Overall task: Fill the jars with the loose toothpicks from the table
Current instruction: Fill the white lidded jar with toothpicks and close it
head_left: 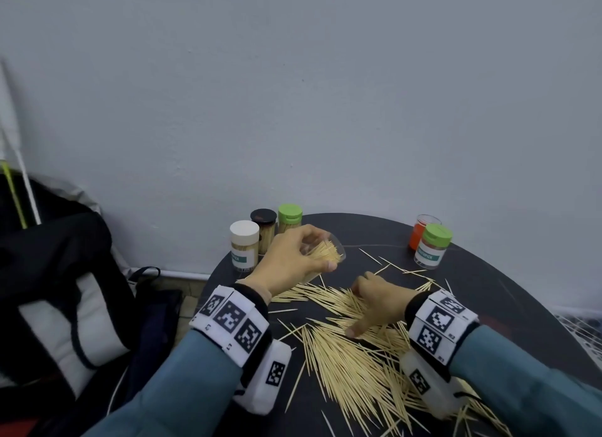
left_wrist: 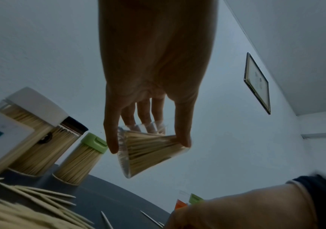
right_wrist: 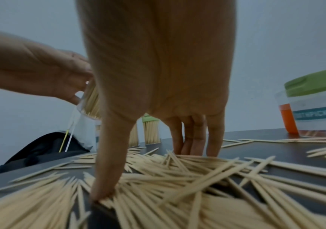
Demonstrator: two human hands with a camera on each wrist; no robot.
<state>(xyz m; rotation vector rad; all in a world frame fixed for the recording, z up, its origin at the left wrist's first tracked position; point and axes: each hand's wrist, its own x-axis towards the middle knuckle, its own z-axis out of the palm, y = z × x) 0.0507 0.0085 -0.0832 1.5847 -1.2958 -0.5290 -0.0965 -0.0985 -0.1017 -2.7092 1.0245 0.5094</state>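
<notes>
- Head view: a clear open jar (head_left: 325, 254), partly filled with toothpicks, is held tilted above the dark round table (head_left: 508, 290) by the left hand (head_left: 293, 260), whose fingers and thumb are curled round its wall.
- The right hand (head_left: 374, 306) is lowered onto the loose toothpicks (head_left: 351, 365), which lie heaped on the near half of the table, with strays towards the far edge.
- Right wrist view: the thumb (right_wrist: 107, 170) is planted at one side of a cluster and the four fingers (right_wrist: 195, 139), held close together, at the other, so a bundle is bracketed but not yet lifted.
- The step in hand is judged to be the gathering of a bundle for the held jar.
- The bundle would best be squeezed so that the sticks are brought parallel; crossed sticks are likely to jam at the jar's mouth.
- The jar's mouth should be kept turned towards the right hand and tilted only gently, lest the toothpicks already inside slide out.
- A modest bundle is advised, since loose ends may be dropped.
- Three capped jars (head_left: 264, 231), already full, stand at the far left; a green-lidded jar (head_left: 433, 246) and an orange-lidded jar (head_left: 420, 233) stand at the far right.
</notes>
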